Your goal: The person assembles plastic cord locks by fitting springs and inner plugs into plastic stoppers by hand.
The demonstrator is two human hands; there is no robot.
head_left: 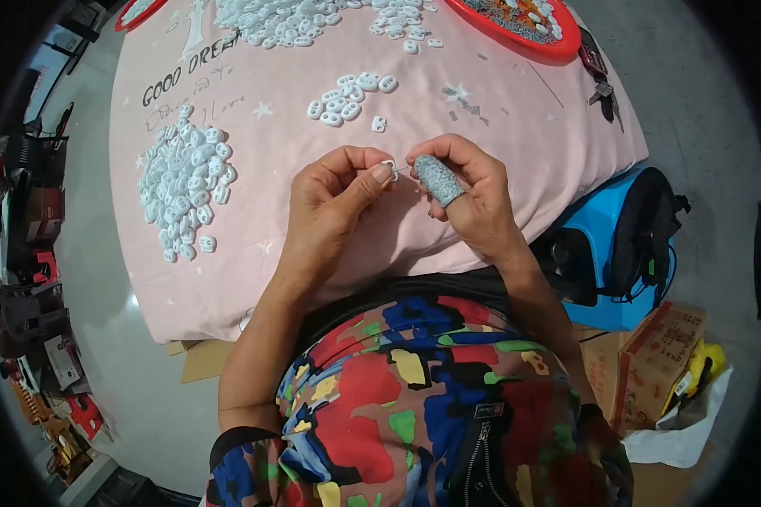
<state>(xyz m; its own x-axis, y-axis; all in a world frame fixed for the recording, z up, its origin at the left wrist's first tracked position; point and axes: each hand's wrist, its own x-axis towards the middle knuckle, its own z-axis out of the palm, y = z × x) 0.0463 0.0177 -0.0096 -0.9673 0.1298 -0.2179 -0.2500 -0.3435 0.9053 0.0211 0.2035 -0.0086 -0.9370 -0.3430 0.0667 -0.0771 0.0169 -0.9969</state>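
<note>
My left hand pinches a small white plastic piece between thumb and index finger. Just to its right, my right hand has its thumb and index finger pressed together, a grey knitted finger sleeve covering the thumb. A thin, light line shows between the two hands; what the right fingertips grip is too small to name. Beyond the hands lie one loose white piece and a small group of white pieces. Each piece has small openings in it.
A pink printed cloth covers the table. White pieces form a pile at left and a larger heap at the far side. A red tray holds small metal parts; keys lie nearby. A blue case and cardboard box stand right.
</note>
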